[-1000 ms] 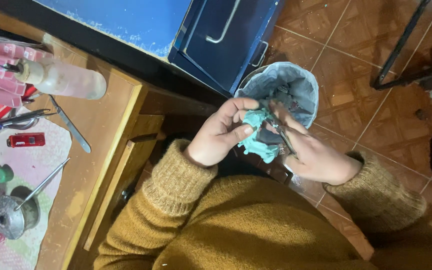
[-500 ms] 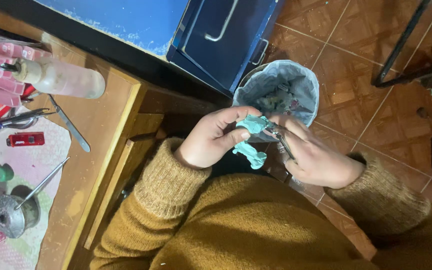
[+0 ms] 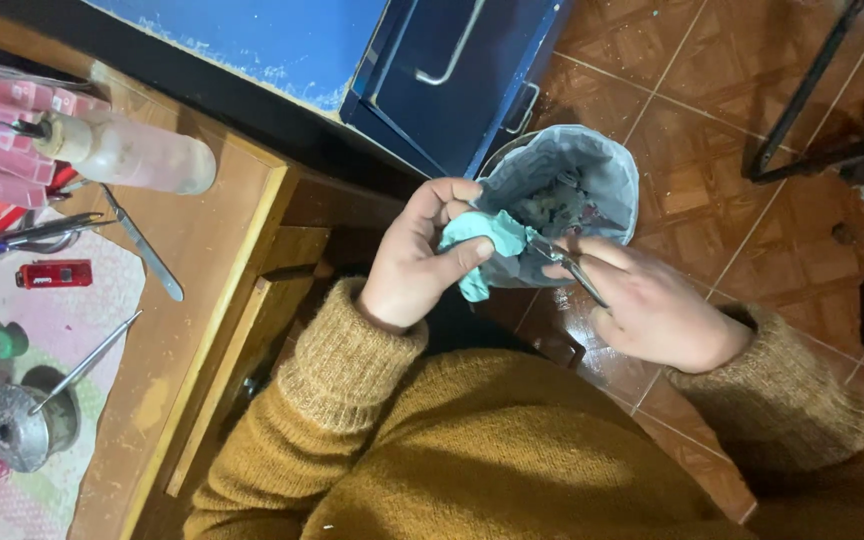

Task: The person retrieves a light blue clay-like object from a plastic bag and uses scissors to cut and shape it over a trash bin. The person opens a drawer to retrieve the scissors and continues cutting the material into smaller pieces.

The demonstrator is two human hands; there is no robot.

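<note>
Two hands, the left hand [image 3: 417,265] and the right hand [image 3: 652,305], at centre; one teal cloth [image 3: 482,240] and one thin metal tool [image 3: 572,268] between them. One lined bin [image 3: 592,165] just beyond. On the wooden bench [image 3: 202,230] at left: one clear squeeze bottle [image 3: 137,152], one red lighter [image 3: 54,273], two metal rods [image 3: 142,245] [image 3: 82,362], one green cap [image 3: 9,340].

At frame centre, a cloth [image 3: 480,243] is being held between the left hand [image 3: 420,258] and right hand [image 3: 652,305], over a lined bin [image 3: 602,165]. At left, a bottle [image 3: 127,150] and lighter [image 3: 54,273] are being borne by the table [image 3: 217,230].
</note>
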